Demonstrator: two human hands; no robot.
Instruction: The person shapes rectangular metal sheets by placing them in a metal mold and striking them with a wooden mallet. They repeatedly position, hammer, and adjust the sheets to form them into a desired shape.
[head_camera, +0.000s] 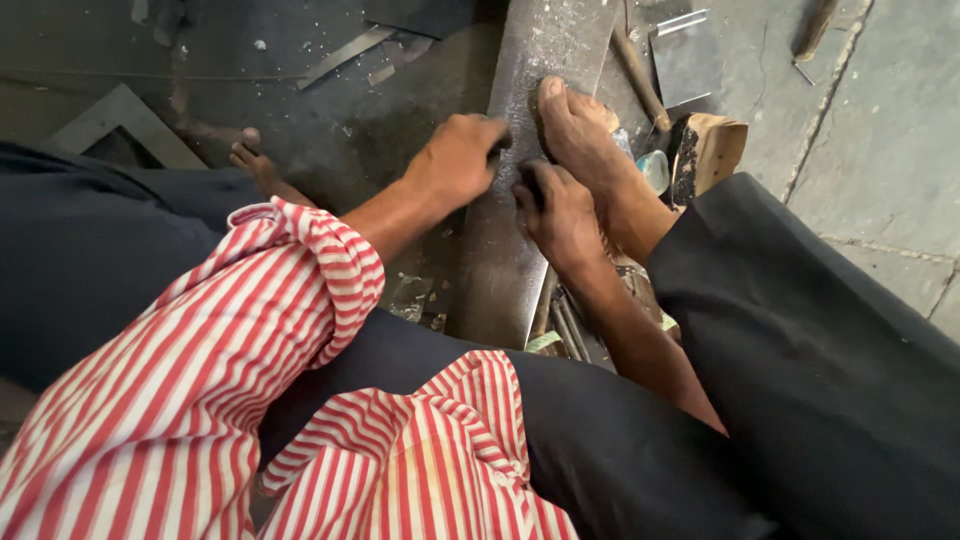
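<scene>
A long grey metal strip (500, 260) lies on the dark floor and runs away from me. My bare right foot (575, 125) presses down on its far part. My left hand (455, 160) rests on the strip's left edge, fingers curled around the end of a small dark tool (503, 148). My right hand (558, 215) sits just right of it on the strip, fingers closed on the dark tool's other end (530, 178). What kind of tool it is stays hidden by the fingers. Red-and-white striped sleeves are rolled up on both arms.
My left foot (255, 160) rests on the floor at the left. A wooden block (712, 148), a wooden handle (640, 75) and a grey plate (685, 62) lie right of the strip. Thin rods (565, 325), metal offcuts (345, 55) and an angled frame (125, 118) are scattered about.
</scene>
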